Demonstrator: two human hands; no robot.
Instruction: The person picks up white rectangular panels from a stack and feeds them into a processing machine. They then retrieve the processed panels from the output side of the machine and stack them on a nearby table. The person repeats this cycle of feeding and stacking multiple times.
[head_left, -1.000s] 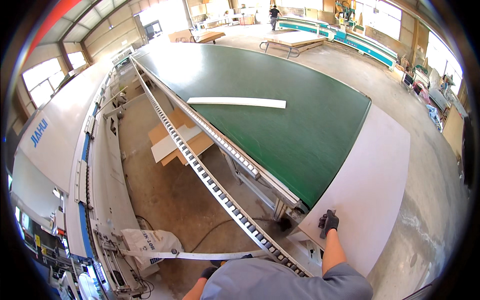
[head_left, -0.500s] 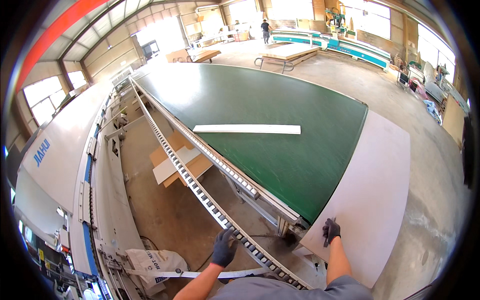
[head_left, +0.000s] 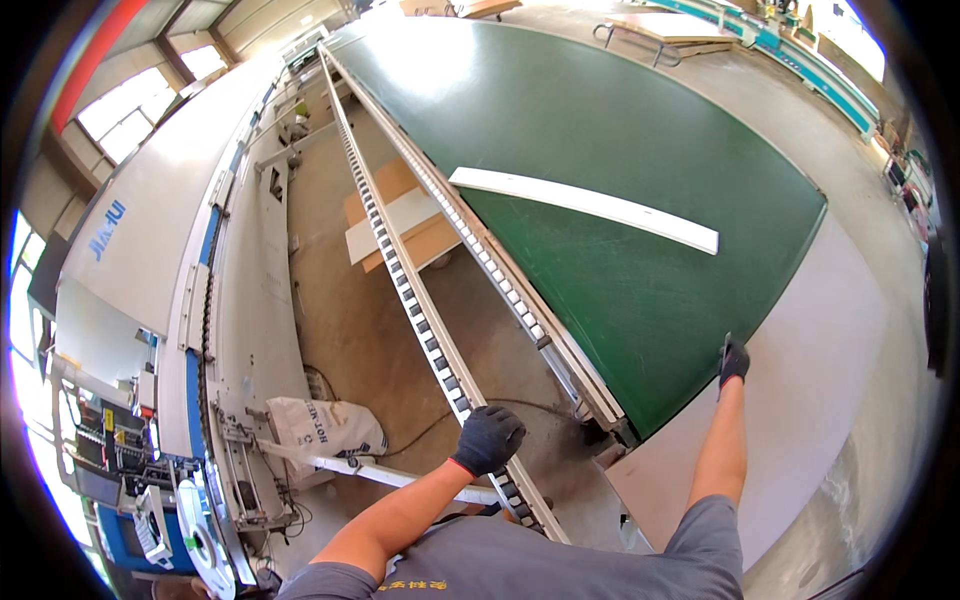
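Note:
My left hand [head_left: 491,439], in a dark glove, rests on the narrow roller rail [head_left: 432,342] with its fingers curled over it. My right hand [head_left: 734,362], gloved too, is over the border between the green conveyor belt [head_left: 640,330] and the pale board [head_left: 790,370]. Its fingers are closed around a thin, dark object that pokes out at both ends; its kind is too small to make out. A long white strip [head_left: 590,205] lies on the belt, beyond both hands.
A long edge-banding machine [head_left: 160,220] runs along the left. Between it and the rail, a white sack [head_left: 325,428] and several board offcuts [head_left: 405,222] are low down near the floor. A white bar [head_left: 385,473] crosses below my left arm. Stacked panels [head_left: 670,28] stand far off.
My view has tilted down and shifted left. My left hand has closed over the roller rail. My right hand has moved forward from the pale board to the belt's edge.

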